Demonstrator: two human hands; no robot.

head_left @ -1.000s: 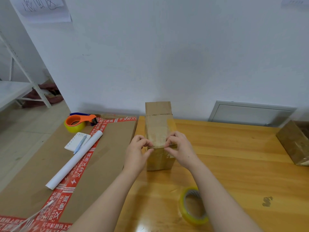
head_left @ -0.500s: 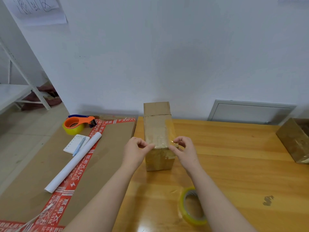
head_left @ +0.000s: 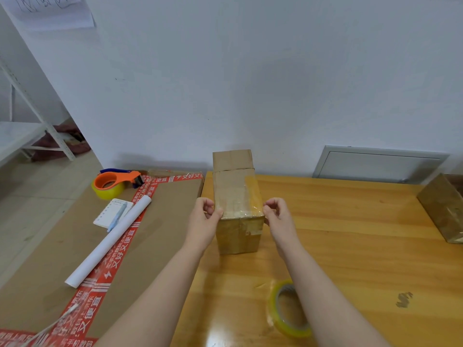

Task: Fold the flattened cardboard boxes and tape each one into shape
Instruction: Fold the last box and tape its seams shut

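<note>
Pinching: left hand (head_left: pixel 203 220) and right hand (head_left: pixel 277 215) at near top corners of taped cardboard box (head_left: pixel 236 194) — on wooden table (head_left: pixel 350 234).

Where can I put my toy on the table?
Bare table lies between the taped box and the right-edge box, beyond the tape roll. Crowded where the left hand and right hand touch that box.

red tape (head_left: pixel 87 304) on the flat cardboard sheet (head_left: pixel 162 221) reads "又好又便宜" in white characters.

left hand (head_left: pixel 204 221), right hand (head_left: pixel 278 219), fingers seemingly curled
</note>
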